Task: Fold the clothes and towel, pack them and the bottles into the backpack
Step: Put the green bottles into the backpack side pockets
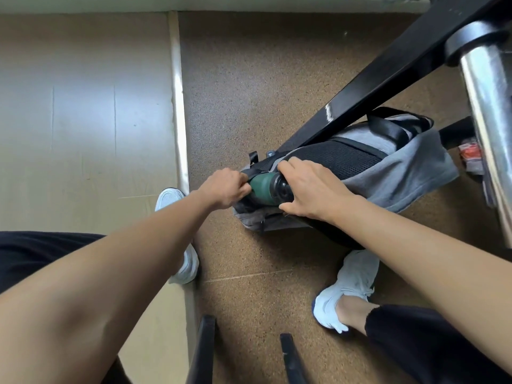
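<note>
A grey backpack (393, 173) with a black mesh back panel lies on its side on the brown floor, partly under a black table leg. A dark green bottle (263, 188) with a black cap sits at the pack's side pocket, its lower part hidden in the fabric. My left hand (225, 187) grips the pocket's edge beside the bottle, fingers curled. My right hand (310, 189) wraps around the bottle's capped end, thumb under it and fingers over the top. No clothes or towel are visible.
A black table leg (368, 90) slants across above the backpack, and a chrome post (487, 112) stands at the right. My two white shoes (346, 289) flank the floor in front. A pale floor strip (178, 106) divides brown floor from light boards. Black chair legs (203, 350) are near.
</note>
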Motion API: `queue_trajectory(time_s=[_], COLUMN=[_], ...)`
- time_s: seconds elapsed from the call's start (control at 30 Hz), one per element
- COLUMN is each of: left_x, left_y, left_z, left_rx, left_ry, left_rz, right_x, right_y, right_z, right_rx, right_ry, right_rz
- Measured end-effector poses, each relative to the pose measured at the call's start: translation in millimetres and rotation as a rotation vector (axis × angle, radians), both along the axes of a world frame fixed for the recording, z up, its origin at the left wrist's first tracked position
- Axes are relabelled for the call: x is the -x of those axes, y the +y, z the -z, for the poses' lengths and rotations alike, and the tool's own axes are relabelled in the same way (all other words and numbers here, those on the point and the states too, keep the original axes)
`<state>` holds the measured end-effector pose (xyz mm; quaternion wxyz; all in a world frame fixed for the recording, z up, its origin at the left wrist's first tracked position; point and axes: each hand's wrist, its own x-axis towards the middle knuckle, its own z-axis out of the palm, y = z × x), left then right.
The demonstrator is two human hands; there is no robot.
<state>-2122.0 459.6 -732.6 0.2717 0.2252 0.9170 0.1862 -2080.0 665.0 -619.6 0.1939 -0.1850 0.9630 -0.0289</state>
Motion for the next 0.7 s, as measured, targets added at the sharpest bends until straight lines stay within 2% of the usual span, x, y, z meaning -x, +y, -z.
queue_trajectory(time_s=[0.1, 0.27, 0.3, 0.43, 0.6, 0.7], left_x=[7, 23, 22, 15, 7, 6], left_y=[1, 2, 3, 5, 11, 10], left_z=[-6, -13, -13, -8, -4, 0], left_rx=[0.012, -0.029, -0.043, -0.067, -0.12, -0.184], left_ry=[0.036, 0.053, 0.057, 0.063, 0.065, 0.01], left_rz=[-0.007, -0.001, -0.007, -0.066, -0.219, -0.276], right_x=[1, 8, 6, -3, 14, 8], right_y=[0, -1, -3, -7, 0, 5], right_z=[-3, -6, -5, 14, 16, 19], right_rx=[-0.007, 0.034, 0.022, -0.029, 0.009, 0.031], right_ry=[-0.023, -0.083, -0.076, 0.09, 0.006, 0.059], right_rz=[0.041, 0.301, 0.284, -0.023, 0.074, 0.073])
